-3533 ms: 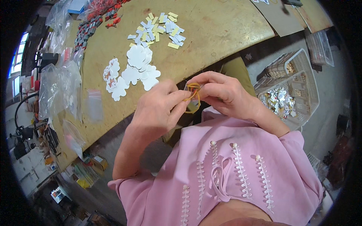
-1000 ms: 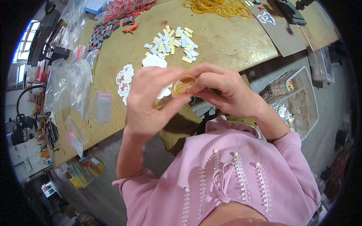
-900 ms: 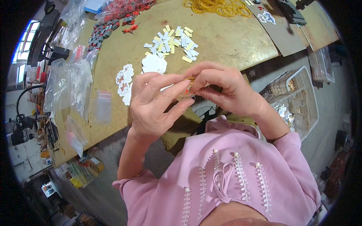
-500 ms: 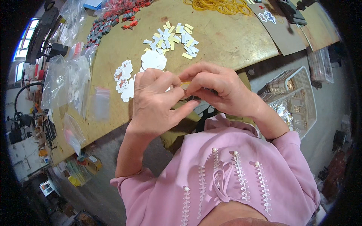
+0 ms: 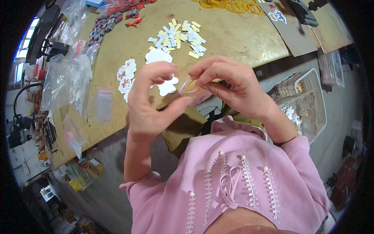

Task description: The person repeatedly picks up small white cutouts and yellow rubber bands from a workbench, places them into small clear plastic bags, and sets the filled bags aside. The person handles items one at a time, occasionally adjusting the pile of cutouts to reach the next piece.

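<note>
- Grip of the right hand (image 5: 243, 85): thumb and fingertips pinched together on the edge of a small clear bag (image 5: 190, 93), with a strand of yellow loop (image 5: 191, 84) showing at it.
- Grip of the left hand (image 5: 146, 109): thumb and fingers spread wide apart, the fingertips blurred; I cannot tell whether the thumb touches the bag.
- The bag is between the two hands, in front of the bench (image 5: 241, 35) edge and above the person's lap; a reddish patch shows at its right side.
- Just beyond the hands on the bench lie white scalloped cards (image 5: 159, 56), partly covered by the left hand.
- Left of these are printed cards (image 5: 126, 75), then flat clear pouches (image 5: 104, 105).
- Farther back: scattered pale blue and yellow tabs (image 5: 179, 38), grey-and-red pieces (image 5: 107, 26), and a heap of yellow loops (image 5: 233, 5).
- To the right, below bench height, a pale plastic basket (image 5: 319, 105) holds shiny pieces (image 5: 292, 116).
</note>
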A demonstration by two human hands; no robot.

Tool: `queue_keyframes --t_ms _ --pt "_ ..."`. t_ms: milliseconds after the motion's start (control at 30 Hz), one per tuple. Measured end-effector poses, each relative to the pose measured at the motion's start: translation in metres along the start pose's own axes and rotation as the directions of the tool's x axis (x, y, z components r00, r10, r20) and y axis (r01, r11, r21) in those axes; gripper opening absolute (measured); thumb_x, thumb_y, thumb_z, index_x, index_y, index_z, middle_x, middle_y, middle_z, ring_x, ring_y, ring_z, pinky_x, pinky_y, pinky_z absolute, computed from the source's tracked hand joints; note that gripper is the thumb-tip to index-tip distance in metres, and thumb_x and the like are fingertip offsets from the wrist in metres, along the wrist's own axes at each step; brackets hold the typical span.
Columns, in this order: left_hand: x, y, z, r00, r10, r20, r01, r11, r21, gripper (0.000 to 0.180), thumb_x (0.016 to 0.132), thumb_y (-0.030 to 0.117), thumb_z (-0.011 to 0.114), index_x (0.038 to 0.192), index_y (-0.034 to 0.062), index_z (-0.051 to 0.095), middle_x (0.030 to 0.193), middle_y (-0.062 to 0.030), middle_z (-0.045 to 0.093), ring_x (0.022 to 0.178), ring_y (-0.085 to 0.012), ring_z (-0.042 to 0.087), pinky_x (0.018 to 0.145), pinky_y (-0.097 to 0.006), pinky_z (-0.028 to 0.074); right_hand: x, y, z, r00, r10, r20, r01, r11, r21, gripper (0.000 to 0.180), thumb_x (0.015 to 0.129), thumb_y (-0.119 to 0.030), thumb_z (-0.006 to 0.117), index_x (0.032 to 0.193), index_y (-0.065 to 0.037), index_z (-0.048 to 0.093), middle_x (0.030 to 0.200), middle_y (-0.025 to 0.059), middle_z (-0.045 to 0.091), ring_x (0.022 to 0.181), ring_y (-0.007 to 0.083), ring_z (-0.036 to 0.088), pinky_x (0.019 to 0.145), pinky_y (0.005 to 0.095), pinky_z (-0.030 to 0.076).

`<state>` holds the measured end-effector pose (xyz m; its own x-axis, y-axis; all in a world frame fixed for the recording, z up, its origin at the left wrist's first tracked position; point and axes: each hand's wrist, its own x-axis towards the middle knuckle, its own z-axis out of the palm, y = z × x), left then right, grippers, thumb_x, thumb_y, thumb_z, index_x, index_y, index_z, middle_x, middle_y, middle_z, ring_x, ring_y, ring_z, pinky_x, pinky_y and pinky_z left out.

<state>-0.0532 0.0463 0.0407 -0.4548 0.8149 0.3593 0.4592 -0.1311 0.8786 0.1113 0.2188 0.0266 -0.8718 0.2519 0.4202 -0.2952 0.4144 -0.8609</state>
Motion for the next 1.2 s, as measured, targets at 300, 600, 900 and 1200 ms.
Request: queue_keyframes --t_ms 300,600,900,1200 --pt "-0.023 -0.008 0.022 0.97 -0.236 -0.061 0.222 0.959 -0.175 0.009 0.099 0.003 0.076 0.107 -0.0014 0.078 0.094 -0.0012 0.073 0.077 -0.0027 0.06 0.064 -0.018 0.046 0.001 0.007 0.003 0.998 0.015 -0.055 -0.017 0.999 -0.049 0.011 0.093 0.004 0.073 0.103 -0.001 0.07 0.109 0.0091 0.073 0.098 0.0215 0.073 0.084 0.0329 0.059" --pt "-0.024 -0.021 0.042 0.973 0.071 -0.219 -0.071 0.997 0.005 0.005 0.099 0.003 0.075 0.102 -0.0008 0.077 0.091 -0.0027 0.071 0.07 -0.0038 0.055 0.061 -0.02 0.044 -0.002 0.005 -0.002 0.967 0.232 0.103 -0.237 0.97 0.048 0.014 0.096 0.0 0.073 0.11 0.001 0.073 0.108 0.0079 0.07 0.097 0.016 0.07 0.084 0.0289 0.057" --pt "-0.036 -0.021 0.05 0.945 -0.17 -0.278 0.094 0.96 -0.265 0.012 0.105 0.01 0.071 0.105 -0.0012 0.074 0.091 0.0002 0.069 0.074 -0.0036 0.056 0.066 -0.02 0.046 -0.012 0.009 0.005 0.919 0.391 -0.038 -0.324 0.81 0.489 0.014 0.102 -0.003 0.069 0.114 0.003 0.069 0.107 0.0053 0.073 0.101 0.0123 0.072 0.088 0.0279 0.059" --pt "-0.034 -0.022 0.057 0.935 -0.202 -0.291 0.104 0.942 -0.321 0.01 0.105 0.008 0.07 0.105 -0.0012 0.073 0.091 0.0026 0.068 0.078 -0.0023 0.058 0.068 -0.018 0.047 -0.016 0.02 -0.004 0.881 0.473 0.014 -0.38 0.689 0.617 0.012 0.104 -0.007 0.068 0.112 0.002 0.07 0.101 0.0061 0.076 0.098 0.0119 0.075 0.089 0.0275 0.06"
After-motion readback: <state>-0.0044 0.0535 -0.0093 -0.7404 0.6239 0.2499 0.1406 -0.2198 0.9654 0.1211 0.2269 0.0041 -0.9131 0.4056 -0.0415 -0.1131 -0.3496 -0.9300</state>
